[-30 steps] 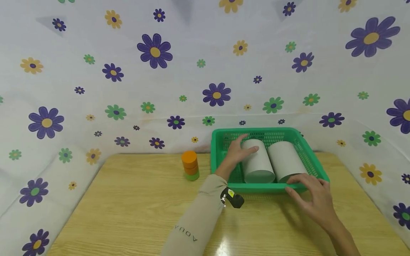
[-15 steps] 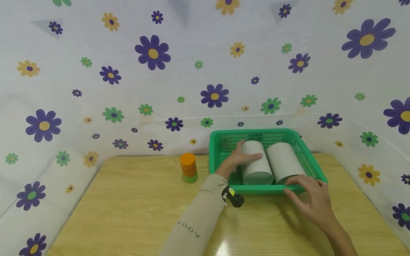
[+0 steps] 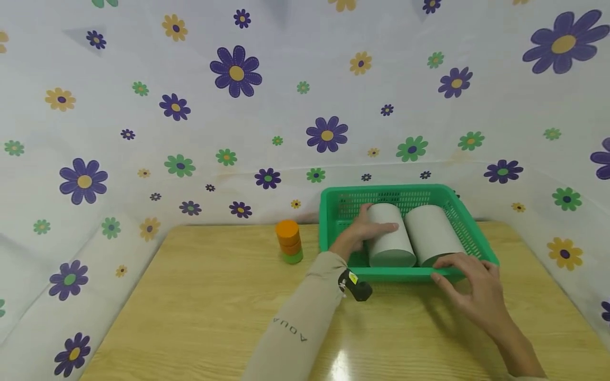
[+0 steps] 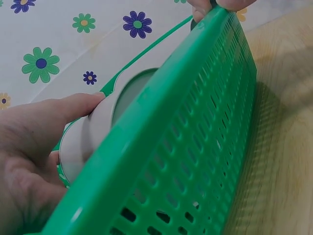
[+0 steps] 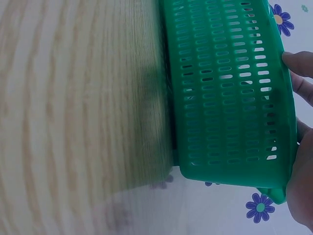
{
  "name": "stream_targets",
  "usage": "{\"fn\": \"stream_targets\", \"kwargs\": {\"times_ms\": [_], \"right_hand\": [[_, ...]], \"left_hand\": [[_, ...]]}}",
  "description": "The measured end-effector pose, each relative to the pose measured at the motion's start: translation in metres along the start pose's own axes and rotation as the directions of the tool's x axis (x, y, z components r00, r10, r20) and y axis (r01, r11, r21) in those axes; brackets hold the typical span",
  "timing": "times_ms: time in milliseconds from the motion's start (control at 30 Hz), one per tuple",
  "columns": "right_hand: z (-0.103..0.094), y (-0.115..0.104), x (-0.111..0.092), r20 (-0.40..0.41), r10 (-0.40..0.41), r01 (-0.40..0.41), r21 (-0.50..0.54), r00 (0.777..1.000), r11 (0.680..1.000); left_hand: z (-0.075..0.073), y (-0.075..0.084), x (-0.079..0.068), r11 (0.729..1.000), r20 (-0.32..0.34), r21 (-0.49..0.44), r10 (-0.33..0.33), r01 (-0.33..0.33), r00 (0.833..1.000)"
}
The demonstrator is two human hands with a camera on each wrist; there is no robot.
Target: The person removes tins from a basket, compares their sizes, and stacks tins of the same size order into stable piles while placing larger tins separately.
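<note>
Two white cylinders lie side by side in a green plastic basket [image 3: 381,274] with slotted walls. My left hand [image 3: 366,230] reaches over the basket's front rim and grips the left cylinder [image 3: 393,246], thumb on top and fingers down its left side. In the left wrist view the thumb presses this cylinder [image 4: 85,139]; the fingers are mostly hidden behind it. The right cylinder [image 3: 433,230] lies untouched by the left hand. At the front right, my right hand [image 3: 476,288] pinches the basket's rim, thumb outside and fingers over the edge; the right wrist view shows the basket's slotted wall [image 5: 225,98].
A short stack of orange and green round pieces [image 3: 289,242] stands on the wooden table [image 3: 214,296], left of the basket. Behind the table hangs a white cloth [image 3: 286,174] printed with flowers, close to the basket's back rim.
My left hand has lowered from over the left cylinder and closed around it, its thumb moving down onto the top. The right hand stays at the rim. The head view has shifted slightly.
</note>
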State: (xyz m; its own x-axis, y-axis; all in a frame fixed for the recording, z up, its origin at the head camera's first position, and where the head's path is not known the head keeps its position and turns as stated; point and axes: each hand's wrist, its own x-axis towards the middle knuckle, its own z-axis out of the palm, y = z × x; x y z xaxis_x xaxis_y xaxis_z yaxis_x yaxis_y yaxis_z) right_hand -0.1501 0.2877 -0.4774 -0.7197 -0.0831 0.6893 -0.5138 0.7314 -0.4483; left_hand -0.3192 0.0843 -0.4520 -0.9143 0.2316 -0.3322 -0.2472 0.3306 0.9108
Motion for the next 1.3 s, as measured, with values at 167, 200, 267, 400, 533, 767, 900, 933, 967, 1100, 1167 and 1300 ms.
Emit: {"fn": "stream_targets", "kwargs": {"times_ms": [167,200,267,400,533,767,900,933,967,1100,1167,1300], "right_hand": [[0.002,-0.002,0.002,0.007,-0.001,0.001,-0.009,1.000,1.000],[0.002,-0.003,0.003,0.007,0.000,0.000,-0.010,1.000,1.000],[0.003,-0.004,0.004,0.005,0.003,-0.003,-0.014,1.000,1.000],[0.003,-0.005,0.005,0.000,0.008,-0.008,-0.024,1.000,1.000],[0.004,-0.008,0.004,-0.004,0.014,-0.014,-0.032,1.000,0.999],[0.007,-0.012,0.005,-0.004,0.017,-0.018,-0.034,1.000,0.999],[0.009,-0.014,0.006,-0.009,0.023,-0.024,-0.050,1.000,0.998],[0.009,-0.015,0.006,-0.010,0.026,-0.027,-0.052,1.000,0.998],[0.009,-0.015,0.005,-0.012,0.028,-0.029,-0.055,1.000,0.998],[0.010,-0.017,0.004,-0.019,0.038,-0.039,-0.062,0.999,0.997],[0.010,-0.018,0.003,-0.022,0.042,-0.043,-0.065,0.999,0.997],[0.011,-0.021,0.002,-0.027,0.050,-0.052,-0.065,0.998,0.997]], "left_hand": [[-0.005,-0.001,0.004,1.000,-0.024,0.005,0.017,-0.017,1.000],[-0.006,0.000,0.004,1.000,-0.024,0.010,0.028,-0.028,0.999],[-0.008,0.001,0.005,0.998,-0.023,0.016,0.059,-0.059,0.998],[-0.011,0.004,0.003,0.992,-0.015,0.034,0.124,-0.123,0.992],[-0.017,0.006,-0.006,0.980,-0.014,0.040,0.194,-0.194,0.981],[-0.033,0.015,-0.022,0.940,-0.037,0.059,0.337,-0.335,0.941],[-0.040,0.020,-0.028,0.929,-0.035,0.036,0.368,-0.367,0.929],[-0.041,0.021,-0.030,0.928,-0.029,0.029,0.373,-0.372,0.927],[-0.042,0.022,-0.031,0.925,-0.024,0.022,0.380,-0.379,0.925],[-0.048,0.025,-0.038,0.911,-0.011,0.009,0.413,-0.413,0.911],[-0.051,0.027,-0.042,0.900,-0.013,0.012,0.435,-0.435,0.900],[-0.058,0.029,-0.049,0.888,-0.020,-0.001,0.459,-0.460,0.888]]}}
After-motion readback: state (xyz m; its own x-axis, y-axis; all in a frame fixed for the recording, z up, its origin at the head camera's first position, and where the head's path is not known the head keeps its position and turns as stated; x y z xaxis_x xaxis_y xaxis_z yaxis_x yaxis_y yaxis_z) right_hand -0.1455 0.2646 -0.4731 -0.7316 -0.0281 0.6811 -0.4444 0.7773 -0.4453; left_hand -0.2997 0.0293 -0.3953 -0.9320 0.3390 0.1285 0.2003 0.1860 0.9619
